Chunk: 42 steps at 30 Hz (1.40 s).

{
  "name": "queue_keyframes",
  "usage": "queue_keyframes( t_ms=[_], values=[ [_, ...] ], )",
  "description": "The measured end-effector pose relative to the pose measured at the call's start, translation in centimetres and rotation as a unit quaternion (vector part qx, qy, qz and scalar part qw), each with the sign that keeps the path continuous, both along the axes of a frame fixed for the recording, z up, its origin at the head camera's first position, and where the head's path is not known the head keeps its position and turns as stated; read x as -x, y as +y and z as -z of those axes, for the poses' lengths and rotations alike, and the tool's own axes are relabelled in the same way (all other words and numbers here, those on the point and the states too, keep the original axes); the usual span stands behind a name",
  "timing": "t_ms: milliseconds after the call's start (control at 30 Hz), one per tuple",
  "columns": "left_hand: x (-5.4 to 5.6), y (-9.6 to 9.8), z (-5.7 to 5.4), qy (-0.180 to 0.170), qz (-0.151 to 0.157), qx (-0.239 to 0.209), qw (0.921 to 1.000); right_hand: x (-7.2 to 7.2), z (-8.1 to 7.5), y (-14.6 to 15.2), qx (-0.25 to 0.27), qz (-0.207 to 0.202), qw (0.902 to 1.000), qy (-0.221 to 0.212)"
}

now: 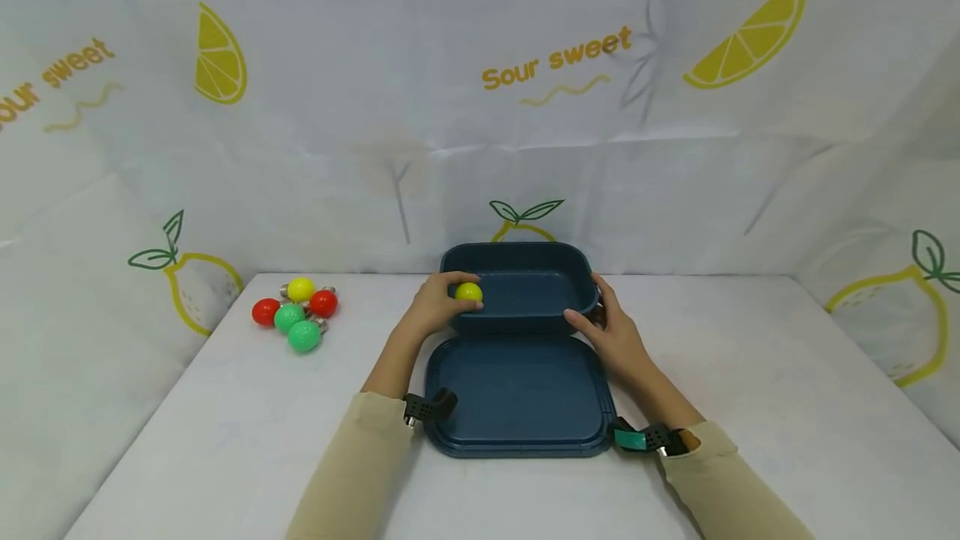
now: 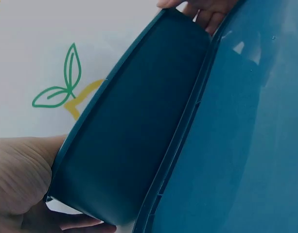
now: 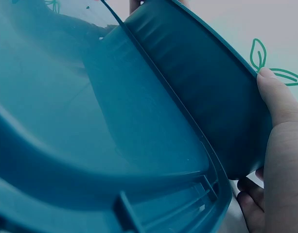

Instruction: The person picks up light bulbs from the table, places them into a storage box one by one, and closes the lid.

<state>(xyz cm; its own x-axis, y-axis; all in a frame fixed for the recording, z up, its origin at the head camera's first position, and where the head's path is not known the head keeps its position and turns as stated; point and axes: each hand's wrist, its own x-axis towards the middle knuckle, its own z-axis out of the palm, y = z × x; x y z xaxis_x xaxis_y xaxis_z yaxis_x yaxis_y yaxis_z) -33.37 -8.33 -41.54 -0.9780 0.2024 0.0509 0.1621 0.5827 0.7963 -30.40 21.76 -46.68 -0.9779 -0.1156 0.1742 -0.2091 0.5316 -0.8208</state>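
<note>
A dark blue plastic box (image 1: pixel 522 323) stands open-topped at the table's back edge. My left hand (image 1: pixel 435 307) is at its left end, thumb and index finger reaching over the rim around a round yellow bulb (image 1: pixel 469 293). Other left fingers (image 2: pixel 88 224) show outside, low by the box's end. My right hand (image 1: pixel 618 340) grips the right end, thumb on the front rim, with more fingers (image 3: pixel 252 199) curled low beside the corner. A flat blue lid (image 1: pixel 517 398) lies right in front of the box. The bulb is hidden in both wrist views.
On the table's left lies a loose cluster of small round bulbs with silvery caps: a yellow one (image 1: pixel 301 289), red ones (image 1: pixel 266 312) and green ones (image 1: pixel 303 337). A white cloth wall (image 1: pixel 337 190) with lemon prints rises behind the table (image 1: pixel 720 357).
</note>
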Motion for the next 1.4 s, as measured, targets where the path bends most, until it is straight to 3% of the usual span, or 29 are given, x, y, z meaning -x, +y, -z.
queue_keyframes(
  t_ms=[600, 1133, 1300, 1400],
  values=[
    [-0.05, -0.19, -0.05, 0.001, 0.017, -0.019, 0.9997, -0.19, -0.51, 0.04, -0.004, -0.005, 1.0000, 0.002],
    [-0.22, -0.42, 0.12, 0.005, 0.014, -0.015, 0.9998, -0.18, -0.47, -0.21, -0.003, -0.008, 1.0000, -0.001],
    [-0.26, -0.63, 0.37, 0.023, 0.023, 0.005, 0.9995, -0.25, -0.45, -0.24, -0.004, -0.004, 1.0000, 0.001],
    [-0.39, -0.69, 0.31, 0.040, 0.020, 0.039, 0.9983, -0.25, -0.48, -0.14, -0.006, -0.004, 1.0000, 0.001]
  ],
)
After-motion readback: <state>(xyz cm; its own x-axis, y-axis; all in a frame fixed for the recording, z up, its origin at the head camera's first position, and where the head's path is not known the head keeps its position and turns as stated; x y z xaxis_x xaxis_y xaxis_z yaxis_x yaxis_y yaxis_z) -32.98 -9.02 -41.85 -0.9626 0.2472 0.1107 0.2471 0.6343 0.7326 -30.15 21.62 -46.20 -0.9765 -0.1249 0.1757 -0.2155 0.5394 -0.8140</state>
